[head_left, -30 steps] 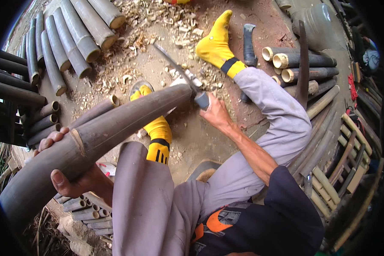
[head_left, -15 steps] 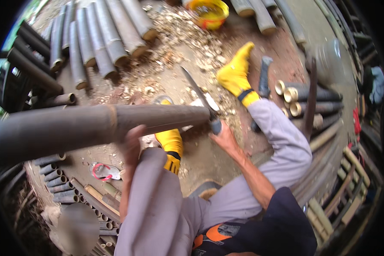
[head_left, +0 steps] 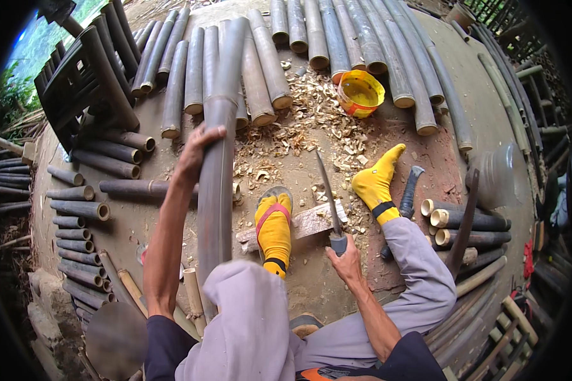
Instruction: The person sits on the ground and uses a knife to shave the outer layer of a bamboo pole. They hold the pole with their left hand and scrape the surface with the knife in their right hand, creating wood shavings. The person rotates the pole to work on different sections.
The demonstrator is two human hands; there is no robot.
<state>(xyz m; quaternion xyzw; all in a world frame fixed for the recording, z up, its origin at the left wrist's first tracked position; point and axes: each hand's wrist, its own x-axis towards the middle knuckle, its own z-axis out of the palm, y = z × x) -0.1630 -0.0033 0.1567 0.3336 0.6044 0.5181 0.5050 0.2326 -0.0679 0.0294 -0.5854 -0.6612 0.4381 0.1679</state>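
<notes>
My left hand (head_left: pixel 198 151) is wrapped round a long dark bamboo pole (head_left: pixel 216 197). The pole stands steeply beside my left knee, its far end reaching over other poles. In my right hand (head_left: pixel 346 259) is a machete (head_left: pixel 327 187), gripped by its dark handle. Its blade points away from me, apart from the pole. Behind the blade lies a rough wooden block (head_left: pixel 311 223) on the ground, next to my left foot (head_left: pixel 274 228) in a yellow sock and sandal. My right foot (head_left: pixel 378 181), in a yellow sock, rests to the right.
Pale wood chips (head_left: pixel 299 136) cover the ground ahead. A yellow-and-red bucket (head_left: pixel 361 94) stands beyond them, by rows of bamboo poles (head_left: pixel 362 32). Short bamboo pieces (head_left: pixel 79 209) are stacked at left. More cut tubes (head_left: pixel 470 219) and a dark curved blade-like piece (head_left: pixel 467 222) sit at right.
The pole has swung from lying crosswise over my left leg to pointing away from me. The machete, earlier at the pole's end, is now apart from it, slightly lower and to the right.
</notes>
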